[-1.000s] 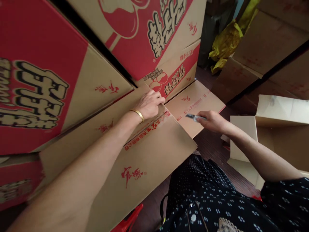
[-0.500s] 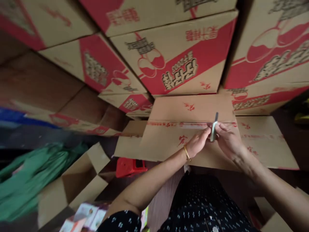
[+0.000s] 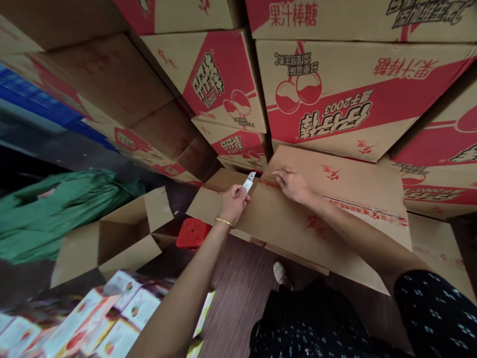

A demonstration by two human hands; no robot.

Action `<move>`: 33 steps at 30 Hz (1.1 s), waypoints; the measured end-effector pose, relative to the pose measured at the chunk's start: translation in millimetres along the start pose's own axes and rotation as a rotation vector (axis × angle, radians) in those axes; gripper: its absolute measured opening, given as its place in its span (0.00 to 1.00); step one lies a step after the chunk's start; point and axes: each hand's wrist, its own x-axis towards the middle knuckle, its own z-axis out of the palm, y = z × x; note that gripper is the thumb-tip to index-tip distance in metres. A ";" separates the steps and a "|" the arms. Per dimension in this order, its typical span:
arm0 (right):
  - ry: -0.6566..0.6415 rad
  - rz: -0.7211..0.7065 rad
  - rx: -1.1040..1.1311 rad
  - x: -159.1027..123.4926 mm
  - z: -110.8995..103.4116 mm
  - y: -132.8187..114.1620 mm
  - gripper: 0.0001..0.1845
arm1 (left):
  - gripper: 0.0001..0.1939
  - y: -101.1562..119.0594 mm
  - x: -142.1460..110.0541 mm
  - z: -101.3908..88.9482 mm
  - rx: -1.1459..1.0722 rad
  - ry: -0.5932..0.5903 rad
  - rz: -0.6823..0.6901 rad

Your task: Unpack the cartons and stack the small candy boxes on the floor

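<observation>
Cardboard fills the space in front of me: a long closed carton [image 3: 283,209] lies across my front, its long side running left to right and slanting nearer to me at the right. A strip of red-printed tape [image 3: 357,208] follows its middle seam the same way. My left hand [image 3: 231,203], with a gold bracelet [image 3: 224,221] at the wrist, is closed round a small box cutter [image 3: 247,186], by the carton's left end. The cutter's tip points away from me and slightly right, more across the seam than along it. It lies left of my right hand [image 3: 292,185], near but apart. That right hand has hold of nothing; its fingers are partly spread and loosely bent over the seam's left part, and seem to touch the cardboard, though I can't be sure. Beyond stand printed boxes [image 3: 335,99]; a red stool [image 3: 192,232] sits to the left.
</observation>
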 end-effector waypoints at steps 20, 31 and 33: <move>0.094 -0.018 -0.421 85.5 33.8 32.1 0.22 | 0.22 15.8 105.3 -20.7 0.542 -0.443 0.271; 0.091 -0.038 -0.438 87.3 35.5 33.7 0.22 | 0.23 24.0 108.1 -19.2 0.690 -0.577 0.278; 0.092 -0.048 -0.433 87.8 35.1 34.1 0.22 | 0.23 24.3 112.5 -16.0 0.716 -0.587 0.307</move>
